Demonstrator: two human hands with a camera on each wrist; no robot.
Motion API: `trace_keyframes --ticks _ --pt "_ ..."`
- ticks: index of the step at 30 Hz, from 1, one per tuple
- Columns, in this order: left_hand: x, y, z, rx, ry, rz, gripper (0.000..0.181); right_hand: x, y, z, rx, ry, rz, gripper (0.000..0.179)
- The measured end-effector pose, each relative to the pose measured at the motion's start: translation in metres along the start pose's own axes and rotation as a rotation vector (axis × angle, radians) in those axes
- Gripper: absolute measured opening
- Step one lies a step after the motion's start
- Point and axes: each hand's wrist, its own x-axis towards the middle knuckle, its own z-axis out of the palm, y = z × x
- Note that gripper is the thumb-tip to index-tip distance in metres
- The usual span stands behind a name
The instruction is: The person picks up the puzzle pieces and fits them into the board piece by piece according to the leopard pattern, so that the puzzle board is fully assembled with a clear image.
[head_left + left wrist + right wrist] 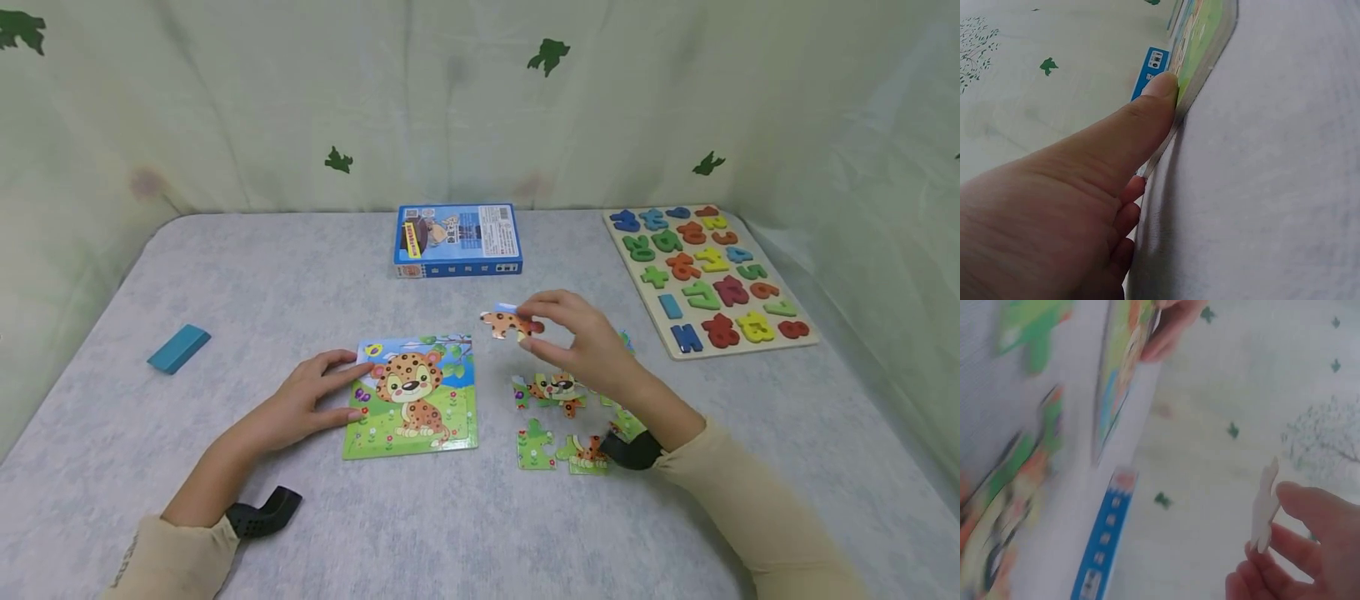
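Observation:
My left hand rests at the left side of a square puzzle board printed with a spotted leopard cub on grass. Index finger and thumb lie fairly straight on its margin; in the left wrist view the thumb presses over the edge. Above the table, right of the board, my right hand pinches a spotted jigsaw piece between thumb and fingers. The right wrist view shows that piece edge-on, its pale back visible. Beneath the right hand lie several loose jigsaw pieces, partly hidden by the forearm.
A blue puzzle box lies at the back middle. A wooden board with colourful letters and numbers is at the back right. A teal block sits on the left of the table. A pale curtain hangs behind.

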Motion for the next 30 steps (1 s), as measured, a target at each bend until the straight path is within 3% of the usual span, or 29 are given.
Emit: trace_keyframes --ticks 7,15,23,30 --pt "0.000 -0.003 0.003 0.013 0.021 0.013 0.063 0.034 -0.024 0.048 0.079 -0.089 0.003 0.033" --pt "0.000 -0.002 0.001 0.015 0.046 0.030 0.062 0.055 -0.015 0.096 0.041 -0.268 0.116 0.033" --pt "0.002 0.002 -0.001 0.021 0.042 0.026 0.058 0.055 0.004 0.108 0.002 -0.388 0.163 0.034" --pt "0.009 0.011 0.001 0.012 0.053 0.059 0.050 0.056 0.007 0.114 -0.084 -0.432 0.106 0.033"
